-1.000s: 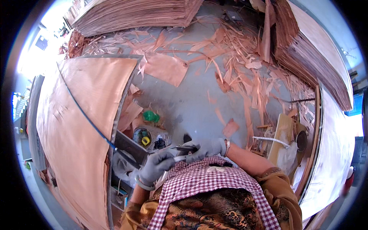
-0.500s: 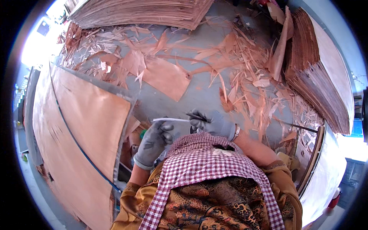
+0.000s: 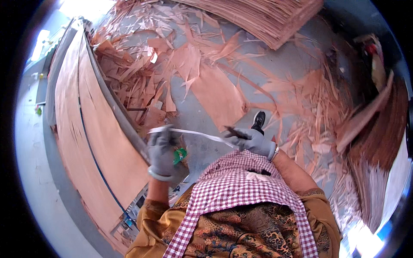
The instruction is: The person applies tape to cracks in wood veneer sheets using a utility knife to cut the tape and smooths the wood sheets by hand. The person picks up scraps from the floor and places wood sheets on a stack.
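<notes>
The left hand (image 3: 162, 150) has moved farther from the right hand (image 3: 254, 142); I see both with fingers closed on the white strip (image 3: 193, 132).

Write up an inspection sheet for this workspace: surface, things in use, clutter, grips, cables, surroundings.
Surface: gray floor, partly covered.
Things in use: white strip, spanning both hands; slim dark object, exact kind unclear.
Clutter: wood scraps across the floor; green object beside the left grip.
Left grip: gloved, holding the strip.
Right grip: gloved, holding the dark object.
Cables: blue cord over the left wood sheet.
Surroundings: stacked sheets ahead.
</notes>
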Available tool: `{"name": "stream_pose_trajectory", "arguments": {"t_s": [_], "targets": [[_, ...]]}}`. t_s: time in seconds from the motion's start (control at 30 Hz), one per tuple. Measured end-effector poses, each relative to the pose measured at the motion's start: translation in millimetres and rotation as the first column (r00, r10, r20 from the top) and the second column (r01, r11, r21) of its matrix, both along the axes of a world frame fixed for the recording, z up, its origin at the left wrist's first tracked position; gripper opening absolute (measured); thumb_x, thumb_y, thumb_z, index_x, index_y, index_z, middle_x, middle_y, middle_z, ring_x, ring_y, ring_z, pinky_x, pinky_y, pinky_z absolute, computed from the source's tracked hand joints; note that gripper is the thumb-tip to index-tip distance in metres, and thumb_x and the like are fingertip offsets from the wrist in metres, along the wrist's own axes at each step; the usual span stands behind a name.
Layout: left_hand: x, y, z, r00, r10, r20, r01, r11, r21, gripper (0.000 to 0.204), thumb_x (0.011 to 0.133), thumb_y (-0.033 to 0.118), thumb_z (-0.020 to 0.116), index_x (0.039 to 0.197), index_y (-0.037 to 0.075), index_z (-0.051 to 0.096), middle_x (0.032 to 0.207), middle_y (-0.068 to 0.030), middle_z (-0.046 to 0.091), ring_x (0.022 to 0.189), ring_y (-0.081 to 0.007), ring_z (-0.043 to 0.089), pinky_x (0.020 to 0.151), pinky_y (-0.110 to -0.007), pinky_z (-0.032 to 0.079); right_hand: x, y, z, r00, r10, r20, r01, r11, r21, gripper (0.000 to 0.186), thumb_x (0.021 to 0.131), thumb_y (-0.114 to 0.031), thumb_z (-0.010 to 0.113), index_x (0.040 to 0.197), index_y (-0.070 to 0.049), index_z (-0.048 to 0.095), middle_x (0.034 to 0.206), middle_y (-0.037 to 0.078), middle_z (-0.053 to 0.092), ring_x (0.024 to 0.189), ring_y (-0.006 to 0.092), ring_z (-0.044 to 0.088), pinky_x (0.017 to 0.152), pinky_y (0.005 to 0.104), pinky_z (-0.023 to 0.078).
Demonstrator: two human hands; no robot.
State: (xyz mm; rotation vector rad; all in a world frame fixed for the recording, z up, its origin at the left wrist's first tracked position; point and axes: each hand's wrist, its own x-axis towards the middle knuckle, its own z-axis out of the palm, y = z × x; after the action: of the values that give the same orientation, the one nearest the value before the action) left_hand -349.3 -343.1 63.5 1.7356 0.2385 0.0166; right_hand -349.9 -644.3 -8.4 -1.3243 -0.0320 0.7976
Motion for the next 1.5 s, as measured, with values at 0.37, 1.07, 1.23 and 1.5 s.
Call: {"name": "stream_pose_trajectory", "arguments": {"t_s": [0.37,1.07,1.23,1.5], "targets": [[61.3,-22.2,-37.3,0.934,-0.212,-0.286,0.336,0.262,0.905,0.016,0.079,0.009,0.06,0.093,0.001,0.062,0.097,-0.0129,0.061,0.094,-0.028,0.057,0.084,-0.037,0.045,119.3,-234.1,-358.8,0.642,-0.703,-0.304,0.431,0.66,-0.616,0.021,0.088,-0.024,0.057,0.078,-0.006,0.062,0.066,0.003,0.058,0.051,0.0127,0.049,0.043,0.0251,0.037],[66.7,-37.4,-303.5,0.604,0.013,-0.797,0.58,0.678,0.451,0.017,0.076,0.008,0.066,0.09,0.001,0.064,0.094,-0.016,0.064,0.087,-0.0303,0.062,0.078,-0.036,0.048,305.0,-181.0,-742.9,0.567,-0.817,0.106,-0.103,-0.198,-0.975,0.069,0.075,-0.039,0.072,0.123,0.004,0.048,0.115,0.017,0.058,0.101,0.0282,0.057,0.08,0.0368,0.048],[73.5,-26.0,-316.7,0.596,-0.048,-0.802,0.584,0.71,0.392,0.018,0.076,0.012,0.066,0.091,0.001,0.065,0.094,-0.0158,0.064,0.088,-0.0293,0.062,0.078,-0.035,0.048,247.2,-232.9,-767.8,0.189,-0.963,0.194,0.671,-0.017,-0.741,0.046,0.076,-0.02,0.073,0.113,-0.003,0.053,0.099,0.011,0.062,0.079,0.0231,0.061,0.06,0.0346,0.05],[81.9,-27.6,-257.5,0.646,-0.047,-0.762,0.547,0.725,0.419,0.021,0.077,0.016,0.066,0.092,0.001,0.066,0.094,-0.0155,0.064,0.088,-0.0277,0.062,0.079,-0.034,0.048,269.1,-98.7,-520.1,0.299,-0.766,-0.569,0.835,0.499,-0.232,0.034,0.078,-0.018,0.071,0.107,-0.013,0.053,0.076,-0.001,0.055,0.059,0.01,0.053,0.049,0.0229,0.042]]}}
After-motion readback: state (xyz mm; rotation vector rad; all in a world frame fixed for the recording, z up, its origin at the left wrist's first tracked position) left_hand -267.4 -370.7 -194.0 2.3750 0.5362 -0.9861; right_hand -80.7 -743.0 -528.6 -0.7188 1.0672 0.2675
